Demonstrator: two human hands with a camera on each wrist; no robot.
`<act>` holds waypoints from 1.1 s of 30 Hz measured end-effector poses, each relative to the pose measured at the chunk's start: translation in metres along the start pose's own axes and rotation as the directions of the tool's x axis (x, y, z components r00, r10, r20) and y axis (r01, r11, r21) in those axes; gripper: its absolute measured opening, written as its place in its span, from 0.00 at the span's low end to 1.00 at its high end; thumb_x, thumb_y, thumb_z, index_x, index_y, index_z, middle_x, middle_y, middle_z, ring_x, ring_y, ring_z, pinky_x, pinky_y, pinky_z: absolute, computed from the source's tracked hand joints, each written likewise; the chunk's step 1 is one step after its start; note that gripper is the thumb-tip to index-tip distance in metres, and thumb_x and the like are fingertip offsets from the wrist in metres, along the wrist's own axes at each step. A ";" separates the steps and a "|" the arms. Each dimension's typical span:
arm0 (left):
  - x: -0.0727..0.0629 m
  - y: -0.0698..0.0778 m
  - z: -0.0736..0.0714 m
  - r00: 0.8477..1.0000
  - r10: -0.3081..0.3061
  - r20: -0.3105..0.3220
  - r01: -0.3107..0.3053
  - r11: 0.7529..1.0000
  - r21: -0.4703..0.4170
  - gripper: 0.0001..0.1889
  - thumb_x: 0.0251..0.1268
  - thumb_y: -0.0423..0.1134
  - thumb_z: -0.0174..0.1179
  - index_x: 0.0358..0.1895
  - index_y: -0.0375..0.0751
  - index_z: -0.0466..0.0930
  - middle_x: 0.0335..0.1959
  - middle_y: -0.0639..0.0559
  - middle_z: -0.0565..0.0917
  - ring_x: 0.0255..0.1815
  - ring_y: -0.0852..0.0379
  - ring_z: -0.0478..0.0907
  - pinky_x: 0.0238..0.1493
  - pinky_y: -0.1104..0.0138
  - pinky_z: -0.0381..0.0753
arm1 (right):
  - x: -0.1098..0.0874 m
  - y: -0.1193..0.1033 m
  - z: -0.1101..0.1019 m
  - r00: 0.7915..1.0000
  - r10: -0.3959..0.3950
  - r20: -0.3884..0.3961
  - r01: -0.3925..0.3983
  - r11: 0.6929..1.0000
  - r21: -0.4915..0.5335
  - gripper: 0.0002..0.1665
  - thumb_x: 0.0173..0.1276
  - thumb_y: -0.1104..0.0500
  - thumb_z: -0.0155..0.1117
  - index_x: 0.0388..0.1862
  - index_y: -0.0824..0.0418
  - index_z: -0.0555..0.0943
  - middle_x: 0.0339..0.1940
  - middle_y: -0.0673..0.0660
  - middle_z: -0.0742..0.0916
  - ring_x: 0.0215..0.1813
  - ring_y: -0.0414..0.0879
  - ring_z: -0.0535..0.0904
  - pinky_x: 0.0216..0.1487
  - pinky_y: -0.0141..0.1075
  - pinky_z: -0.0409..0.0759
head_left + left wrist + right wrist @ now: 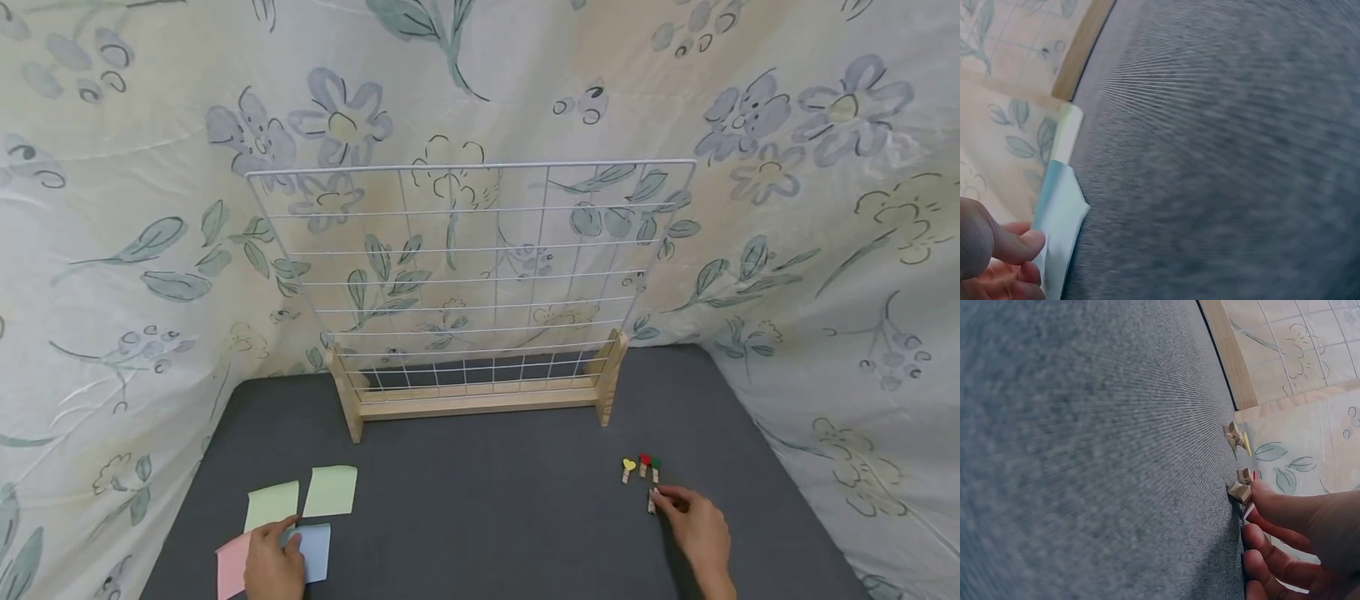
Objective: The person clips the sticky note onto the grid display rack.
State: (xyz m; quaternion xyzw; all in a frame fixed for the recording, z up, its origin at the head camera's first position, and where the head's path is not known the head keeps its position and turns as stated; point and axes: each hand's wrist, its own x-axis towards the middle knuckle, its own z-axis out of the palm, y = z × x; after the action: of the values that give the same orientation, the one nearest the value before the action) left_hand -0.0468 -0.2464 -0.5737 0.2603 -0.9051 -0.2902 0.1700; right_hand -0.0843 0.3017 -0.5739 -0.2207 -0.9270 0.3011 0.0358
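My left hand [274, 560] lies over the sticky notes at the front left. Its thumb and fingers pinch the left edge of a blue sticky note [318, 552], which looks pale blue and slightly bent in the left wrist view. A pink sticky note [231, 568] is partly covered by this hand. Two green sticky notes, one at the left [272, 503] and one at the right [331, 491], lie behind. At the right, my right hand [697, 532] pinches a small wooden clothespin [651, 503]. Just beyond it lie clothespins with yellow [628, 467], red [644, 461] and green [656, 464] tops.
A white wire grid [495, 249] stands upright in a wooden base [480, 403] at the back of the dark table [480, 500]. Floral cloth [847, 333] hangs behind and along both sides.
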 end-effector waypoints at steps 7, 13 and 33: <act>-0.002 0.001 -0.003 0.992 -0.123 0.026 0.122 0.992 0.042 0.19 0.58 0.28 0.63 0.53 0.26 0.75 0.53 0.27 0.69 0.51 0.21 0.71 0.46 0.34 0.72 | 0.002 0.000 -0.001 0.998 -0.022 0.051 0.021 1.000 0.014 0.20 0.64 0.51 0.71 0.44 0.67 0.86 0.27 0.53 0.86 0.25 0.44 0.77 0.21 0.37 0.70; -0.002 -0.002 -0.002 0.991 -0.136 -0.018 0.137 0.989 0.049 0.13 0.60 0.28 0.61 0.47 0.25 0.78 0.47 0.27 0.74 0.48 0.23 0.73 0.44 0.34 0.72 | 0.001 0.000 0.003 1.000 -0.028 -0.011 0.029 0.999 0.045 0.16 0.59 0.54 0.75 0.37 0.66 0.86 0.25 0.53 0.86 0.24 0.43 0.77 0.23 0.38 0.71; 0.009 0.004 -0.005 0.996 -0.085 0.008 0.085 0.996 0.023 0.05 0.55 0.32 0.70 0.33 0.35 0.87 0.29 0.39 0.86 0.32 0.36 0.81 0.30 0.46 0.74 | 0.004 -0.020 -0.007 0.993 -0.088 0.083 0.078 0.991 0.111 0.19 0.57 0.54 0.76 0.40 0.67 0.88 0.32 0.62 0.89 0.34 0.55 0.85 0.34 0.50 0.83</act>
State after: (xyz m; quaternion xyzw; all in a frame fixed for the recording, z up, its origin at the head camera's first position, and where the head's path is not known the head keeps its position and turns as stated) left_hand -0.0527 -0.2509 -0.5663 0.2991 -0.8972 -0.2879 0.1507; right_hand -0.0940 0.2931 -0.5567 -0.1663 -0.9184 0.3585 0.0193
